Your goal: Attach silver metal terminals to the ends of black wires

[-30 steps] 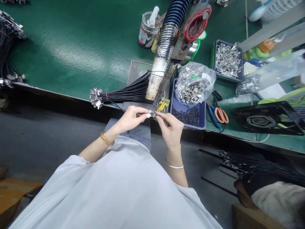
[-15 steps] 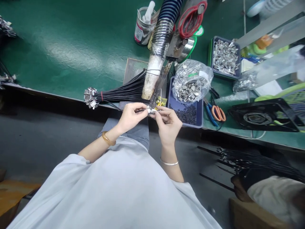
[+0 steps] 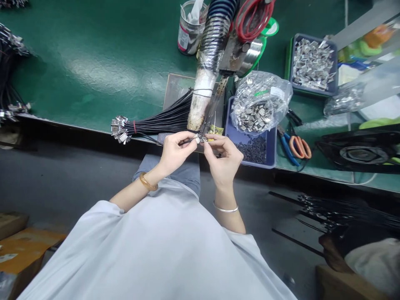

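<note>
My left hand (image 3: 175, 153) pinches a black cable near its end, where a small silver metal connector (image 3: 198, 139) shows at the fingertips. Facing it, my right hand (image 3: 224, 160) has thumb and forefinger closed on a small shiny metal piece (image 3: 204, 140). The two metal parts are close together; whether they touch is too small to tell. Just behind my hands, a bundle of black cables (image 3: 165, 122) with silver connector ends lies along the table edge, tied with a red band (image 3: 134, 126). A wrapped hose (image 3: 197, 104) points down toward my fingertips.
Right of my hands, a blue tray (image 3: 271, 160) holds small black parts and a clear bag (image 3: 265, 100) of metal pieces. Blue-handled pliers (image 3: 287, 148), orange-handled scissors (image 3: 300, 147), a bin of metal parts (image 3: 314, 64) and a black fan (image 3: 359, 152) lie farther right. A can (image 3: 188, 39) stands behind.
The view has shifted slightly, so the right-hand items appear farther right. My hands stay together at the same spot, with the connector and metal piece turned a little between the fingertips.
</note>
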`<state>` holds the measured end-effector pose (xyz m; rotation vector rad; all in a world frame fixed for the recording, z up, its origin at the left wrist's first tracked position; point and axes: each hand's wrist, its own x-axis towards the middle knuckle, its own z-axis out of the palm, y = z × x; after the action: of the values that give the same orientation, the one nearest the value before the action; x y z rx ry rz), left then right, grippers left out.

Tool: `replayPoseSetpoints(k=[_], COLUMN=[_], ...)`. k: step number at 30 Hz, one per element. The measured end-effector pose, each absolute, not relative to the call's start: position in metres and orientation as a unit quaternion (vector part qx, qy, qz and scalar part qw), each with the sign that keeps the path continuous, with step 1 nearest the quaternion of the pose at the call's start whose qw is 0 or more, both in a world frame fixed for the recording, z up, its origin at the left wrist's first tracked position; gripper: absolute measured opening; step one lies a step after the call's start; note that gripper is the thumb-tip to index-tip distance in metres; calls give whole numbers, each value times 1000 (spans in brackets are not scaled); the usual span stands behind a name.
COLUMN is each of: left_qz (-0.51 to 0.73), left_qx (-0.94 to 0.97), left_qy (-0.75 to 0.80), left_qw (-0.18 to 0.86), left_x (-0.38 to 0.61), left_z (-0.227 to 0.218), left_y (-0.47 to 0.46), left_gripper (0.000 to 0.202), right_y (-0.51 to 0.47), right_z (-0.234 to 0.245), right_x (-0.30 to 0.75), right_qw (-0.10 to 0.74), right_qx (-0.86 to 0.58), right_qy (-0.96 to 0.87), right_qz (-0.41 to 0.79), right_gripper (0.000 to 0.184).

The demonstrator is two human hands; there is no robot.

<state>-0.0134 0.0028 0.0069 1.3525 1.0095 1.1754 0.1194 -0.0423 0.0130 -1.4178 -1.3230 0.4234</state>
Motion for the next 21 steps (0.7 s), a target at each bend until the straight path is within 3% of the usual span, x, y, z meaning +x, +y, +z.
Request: replayPoseSetpoints(k=[21], left_qz=[410], left_qx=[612], left_qy=[433], left_qw=[519], left_x=[-21], left_z=[13], left_y=[-2], left_gripper=[15], right_y=[-53], right_z=[21], right_x=[125], right_qw=[510], right_qx=[-609], right_qy=[-572], right_qz=[207], right_gripper=[11])
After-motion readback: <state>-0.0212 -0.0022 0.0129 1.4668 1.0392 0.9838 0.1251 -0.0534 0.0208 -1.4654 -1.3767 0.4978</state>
